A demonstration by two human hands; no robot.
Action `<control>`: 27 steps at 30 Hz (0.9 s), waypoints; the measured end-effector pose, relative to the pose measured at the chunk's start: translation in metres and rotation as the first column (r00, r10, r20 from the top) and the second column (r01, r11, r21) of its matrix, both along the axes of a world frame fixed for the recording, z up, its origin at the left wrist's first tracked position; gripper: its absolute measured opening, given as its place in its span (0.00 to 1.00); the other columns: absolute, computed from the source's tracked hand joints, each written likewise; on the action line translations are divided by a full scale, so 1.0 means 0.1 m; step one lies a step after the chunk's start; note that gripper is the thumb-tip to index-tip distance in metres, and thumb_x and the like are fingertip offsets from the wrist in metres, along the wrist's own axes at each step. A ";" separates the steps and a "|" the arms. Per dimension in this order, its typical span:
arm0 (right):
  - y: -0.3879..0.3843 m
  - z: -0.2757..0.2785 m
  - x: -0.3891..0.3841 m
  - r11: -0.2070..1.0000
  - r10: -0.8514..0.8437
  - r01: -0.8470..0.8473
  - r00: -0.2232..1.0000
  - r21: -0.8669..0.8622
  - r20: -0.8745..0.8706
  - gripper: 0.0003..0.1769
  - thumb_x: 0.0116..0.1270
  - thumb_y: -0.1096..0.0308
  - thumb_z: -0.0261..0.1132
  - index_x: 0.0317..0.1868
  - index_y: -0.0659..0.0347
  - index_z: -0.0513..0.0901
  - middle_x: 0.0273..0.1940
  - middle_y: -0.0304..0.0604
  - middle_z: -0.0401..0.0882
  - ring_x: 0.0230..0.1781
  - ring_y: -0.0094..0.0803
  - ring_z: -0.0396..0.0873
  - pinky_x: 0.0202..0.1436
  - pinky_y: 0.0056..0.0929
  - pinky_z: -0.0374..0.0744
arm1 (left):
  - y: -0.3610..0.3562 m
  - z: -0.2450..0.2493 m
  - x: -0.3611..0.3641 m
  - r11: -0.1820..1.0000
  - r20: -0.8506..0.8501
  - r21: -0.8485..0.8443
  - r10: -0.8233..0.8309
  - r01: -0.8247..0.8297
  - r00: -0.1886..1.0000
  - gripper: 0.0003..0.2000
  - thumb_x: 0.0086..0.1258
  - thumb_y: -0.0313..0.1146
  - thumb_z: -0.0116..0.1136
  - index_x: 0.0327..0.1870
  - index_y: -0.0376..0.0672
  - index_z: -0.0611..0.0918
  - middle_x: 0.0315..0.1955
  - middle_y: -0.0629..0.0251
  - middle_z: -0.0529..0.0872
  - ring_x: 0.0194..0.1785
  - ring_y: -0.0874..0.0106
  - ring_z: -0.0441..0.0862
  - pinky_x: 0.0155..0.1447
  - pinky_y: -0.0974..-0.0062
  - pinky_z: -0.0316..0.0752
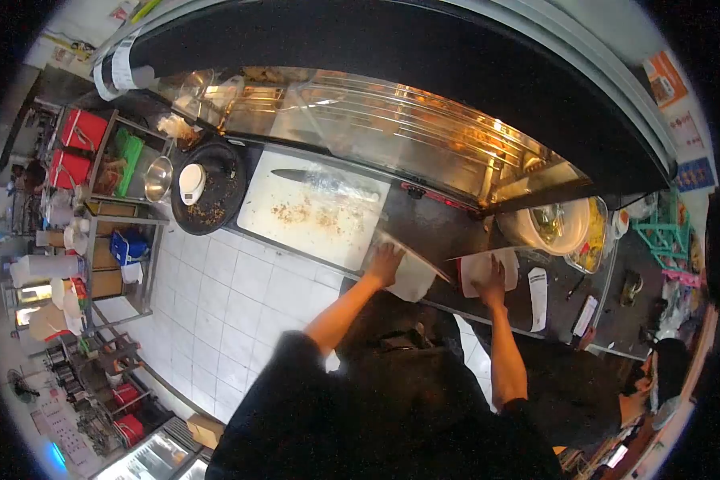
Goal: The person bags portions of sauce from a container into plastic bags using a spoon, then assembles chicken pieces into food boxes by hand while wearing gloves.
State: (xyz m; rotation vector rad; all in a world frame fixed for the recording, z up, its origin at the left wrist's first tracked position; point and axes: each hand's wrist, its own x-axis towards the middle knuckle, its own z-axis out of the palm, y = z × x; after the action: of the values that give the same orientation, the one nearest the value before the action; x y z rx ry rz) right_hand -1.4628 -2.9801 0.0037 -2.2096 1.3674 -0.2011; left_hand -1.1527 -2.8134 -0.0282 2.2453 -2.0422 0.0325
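My left hand (386, 266) grips a pale, thin-walled piece (413, 277) by its left side, beside the white cutting board's lower right corner. Its slanting edge rises over the dark counter. To the right, my right hand (488, 283) has hold of a white piece (478, 264) with a reddish margin, fingers pointing away from me. Whether the two pieces are joined cannot be made out. Crumbs, a long dark-bladed knife (290, 174) and a clear plastic sheet (340, 186) lie on the white cutting board (256, 210).
A lit glass display case (392, 112) overhangs the counter's back. Left stands a round black tray (234, 172) with a white kitchen scale (192, 182). At right are a large pale tub (572, 228), a long paper slip (538, 298) and a green rack (664, 232).
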 end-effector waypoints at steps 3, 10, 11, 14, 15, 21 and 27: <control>0.11 0.14 -0.09 0.968 -0.151 0.164 0.985 -0.188 0.079 0.41 0.53 0.69 0.73 0.68 0.60 0.68 0.62 0.56 0.70 0.65 0.52 0.67 0.68 0.45 0.67 | 0.22 0.53 0.36 0.995 -0.619 0.071 -0.011 0.070 0.785 0.24 0.51 0.33 0.64 0.54 0.50 0.83 0.52 0.48 0.81 0.57 0.52 0.77 0.64 0.60 0.70; 0.47 1.13 0.66 0.907 -0.295 0.406 0.801 -0.110 0.521 0.17 0.67 0.78 0.61 0.57 0.65 0.76 0.53 0.45 0.77 0.52 0.32 0.77 0.52 0.26 0.77 | -0.22 -0.29 2.89 0.666 -0.573 -0.278 0.463 -0.692 0.676 0.32 0.55 0.54 0.69 0.49 0.31 0.80 0.44 0.45 0.84 0.45 0.50 0.80 0.51 0.60 0.74; 0.31 1.61 1.07 0.949 -0.163 0.278 0.836 -0.150 0.524 0.21 0.66 0.77 0.63 0.60 0.63 0.75 0.55 0.46 0.76 0.55 0.34 0.76 0.56 0.28 0.76 | -0.33 -0.33 2.99 0.791 -0.640 0.012 0.476 -0.611 0.603 0.26 0.55 0.51 0.70 0.39 0.32 0.81 0.34 0.49 0.85 0.37 0.54 0.81 0.44 0.62 0.74; -0.24 1.62 1.76 0.824 -0.384 0.565 0.501 0.042 0.776 0.26 0.63 0.75 0.68 0.61 0.63 0.69 0.52 0.46 0.74 0.56 0.34 0.73 0.55 0.30 0.76 | -0.44 0.22 2.88 0.894 -0.685 0.108 0.385 -0.436 0.619 0.19 0.57 0.45 0.68 0.22 0.34 0.80 0.18 0.57 0.82 0.24 0.61 0.79 0.33 0.65 0.72; -0.40 1.46 1.80 0.763 -0.334 0.635 0.541 -0.115 0.772 0.24 0.63 0.73 0.68 0.57 0.63 0.68 0.47 0.45 0.73 0.51 0.34 0.73 0.54 0.33 0.74 | -0.38 0.46 2.80 0.905 -0.667 -0.078 0.264 -0.418 0.697 0.20 0.59 0.42 0.67 0.16 0.34 0.78 0.12 0.60 0.79 0.19 0.65 0.77 0.29 0.66 0.70; -0.33 1.48 2.87 0.682 -0.441 0.676 0.075 0.280 0.894 0.44 0.73 0.61 0.57 0.77 0.62 0.38 0.77 0.54 0.39 0.77 0.45 0.45 0.77 0.41 0.50 | 0.39 1.62 2.57 0.878 -0.954 0.248 0.146 -0.410 -0.263 0.16 0.78 0.40 0.46 0.36 0.38 0.81 0.47 0.45 0.84 0.58 0.60 0.79 0.65 0.61 0.68; -0.48 1.58 3.51 0.437 -0.613 0.791 -0.086 0.428 0.785 0.52 0.72 0.31 0.35 0.76 0.65 0.29 0.77 0.58 0.19 0.79 0.46 0.21 0.78 0.48 0.28 | 1.11 2.20 2.26 0.944 -0.469 -0.107 -0.325 -0.312 -0.821 0.21 0.71 0.40 0.52 0.64 0.46 0.75 0.75 0.37 0.46 0.79 0.45 0.42 0.73 0.34 0.46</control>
State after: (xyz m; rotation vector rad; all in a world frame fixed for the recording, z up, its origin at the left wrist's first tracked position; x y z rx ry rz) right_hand -1.1115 -3.0283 0.1615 -0.6991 1.6317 -1.7146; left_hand -0.9266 -2.7022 0.1917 0.3810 -0.2676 -1.2775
